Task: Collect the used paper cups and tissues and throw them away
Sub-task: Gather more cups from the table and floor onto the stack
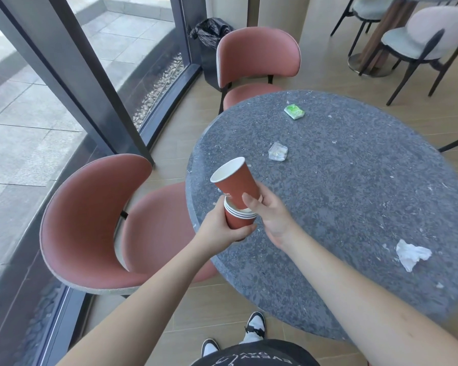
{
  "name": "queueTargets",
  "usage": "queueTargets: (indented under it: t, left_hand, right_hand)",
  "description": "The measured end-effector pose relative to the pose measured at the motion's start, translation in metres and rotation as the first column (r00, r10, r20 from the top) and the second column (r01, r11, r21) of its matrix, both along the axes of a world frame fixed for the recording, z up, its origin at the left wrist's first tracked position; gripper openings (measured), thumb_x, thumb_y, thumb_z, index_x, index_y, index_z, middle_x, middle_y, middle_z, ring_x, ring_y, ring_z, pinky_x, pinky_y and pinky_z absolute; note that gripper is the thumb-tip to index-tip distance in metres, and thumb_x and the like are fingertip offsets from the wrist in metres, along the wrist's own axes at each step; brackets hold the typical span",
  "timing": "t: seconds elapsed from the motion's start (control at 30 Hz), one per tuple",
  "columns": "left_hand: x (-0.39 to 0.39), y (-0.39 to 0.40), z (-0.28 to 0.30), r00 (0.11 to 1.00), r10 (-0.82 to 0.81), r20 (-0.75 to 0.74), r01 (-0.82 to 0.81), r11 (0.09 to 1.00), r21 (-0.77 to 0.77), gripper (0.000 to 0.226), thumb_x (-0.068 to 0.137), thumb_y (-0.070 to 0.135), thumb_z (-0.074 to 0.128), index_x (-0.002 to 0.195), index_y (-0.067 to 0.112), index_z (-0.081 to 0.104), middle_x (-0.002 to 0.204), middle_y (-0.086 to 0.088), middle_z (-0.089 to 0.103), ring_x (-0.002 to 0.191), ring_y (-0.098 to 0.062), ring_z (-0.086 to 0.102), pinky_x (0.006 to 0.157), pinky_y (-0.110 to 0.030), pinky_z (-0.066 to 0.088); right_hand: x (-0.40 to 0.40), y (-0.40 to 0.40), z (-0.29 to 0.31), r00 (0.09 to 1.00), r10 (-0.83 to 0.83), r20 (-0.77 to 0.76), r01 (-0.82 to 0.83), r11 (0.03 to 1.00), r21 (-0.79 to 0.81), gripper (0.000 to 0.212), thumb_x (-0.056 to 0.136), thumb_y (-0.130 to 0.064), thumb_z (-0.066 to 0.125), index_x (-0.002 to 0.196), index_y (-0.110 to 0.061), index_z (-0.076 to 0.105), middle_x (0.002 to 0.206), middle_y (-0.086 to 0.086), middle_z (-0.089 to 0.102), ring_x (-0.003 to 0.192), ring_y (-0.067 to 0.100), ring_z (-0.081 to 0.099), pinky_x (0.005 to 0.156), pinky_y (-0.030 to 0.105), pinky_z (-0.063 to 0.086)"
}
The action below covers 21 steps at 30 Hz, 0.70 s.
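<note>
My left hand [222, 227] grips a stack of red paper cups [239, 220] over the left edge of the round grey stone table [354, 194]. My right hand [270, 217] holds another red paper cup [236, 183], tilted, with its base set into the top of the stack. A crumpled white tissue [411, 254] lies on the table at the right. A clear crumpled wrapper [277, 151] sits near the table's middle. A green and white tissue pack [294, 112] rests at the far side.
Two pink chairs stand by the table, one [90, 225] at my left and one [257, 56] at the far side. A bin lined with a black bag [210, 33] stands behind the far chair by the glass wall. More chairs [418, 43] stand at back right.
</note>
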State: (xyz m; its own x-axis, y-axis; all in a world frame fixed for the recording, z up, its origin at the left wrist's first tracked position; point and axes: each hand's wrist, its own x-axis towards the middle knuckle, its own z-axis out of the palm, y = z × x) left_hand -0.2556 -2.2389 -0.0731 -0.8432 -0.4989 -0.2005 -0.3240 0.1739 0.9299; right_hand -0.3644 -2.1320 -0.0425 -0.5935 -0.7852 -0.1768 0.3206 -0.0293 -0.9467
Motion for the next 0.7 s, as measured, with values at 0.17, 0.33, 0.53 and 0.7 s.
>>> queueTargets:
  t: [0.17, 0.33, 0.53, 0.7]
  left_hand:
    - [0.010, -0.001, 0.006, 1.000, -0.018, -0.020, 0.017, 1.000, -0.020, 0.060, 0.069, 0.034, 0.085, 0.118, 0.037, 0.052, 0.104, 0.006, 0.072, 0.077, -0.003, 0.074, 0.058, -0.018, 0.056]
    - [0.021, -0.003, 0.009, 0.999, -0.033, -0.007, 0.032, 0.997, -0.064, 0.059, 0.070, 0.033, 0.086, 0.117, 0.040, 0.052, 0.097, 0.012, 0.073, 0.075, -0.008, 0.074, 0.061, -0.030, 0.061]
    - [0.039, -0.004, 0.013, 0.997, -0.074, -0.009, 0.071, 0.984, -0.162, 0.063, 0.073, 0.031, 0.089, 0.125, 0.029, 0.052, 0.108, 0.013, 0.072, 0.096, -0.003, 0.069, 0.081, -0.025, 0.056]
    - [0.052, -0.004, 0.020, 0.997, -0.075, -0.015, 0.071, 0.982, -0.177, 0.065, 0.074, 0.031, 0.089, 0.127, 0.027, 0.051, 0.110, 0.016, 0.070, 0.096, 0.009, 0.065, 0.075, -0.009, 0.048]
  right_hand:
    - [0.010, 0.005, -0.007, 0.997, -0.004, -0.078, 0.008, 0.999, 0.049, 0.053, 0.073, -0.041, 0.080, 0.123, -0.030, 0.065, 0.128, 0.005, 0.069, 0.126, 0.026, 0.060, 0.109, 0.041, 0.045]
    - [0.022, 0.013, -0.007, 0.995, 0.006, -0.101, 0.004, 0.995, 0.102, 0.053, 0.080, -0.031, 0.078, 0.129, -0.022, 0.060, 0.131, 0.007, 0.067, 0.128, 0.026, 0.059, 0.114, 0.048, 0.040]
    - [0.034, 0.022, -0.003, 0.986, 0.074, -0.146, -0.054, 0.989, 0.137, 0.058, 0.079, -0.024, 0.078, 0.133, -0.021, 0.056, 0.138, 0.004, 0.062, 0.134, 0.023, 0.053, 0.118, 0.051, 0.034]
    - [0.044, 0.026, 0.005, 0.971, 0.123, -0.204, -0.093, 0.984, 0.154, 0.083, 0.067, -0.031, 0.086, 0.141, -0.025, 0.050, 0.145, -0.001, 0.057, 0.141, 0.017, 0.046, 0.122, 0.052, 0.027]
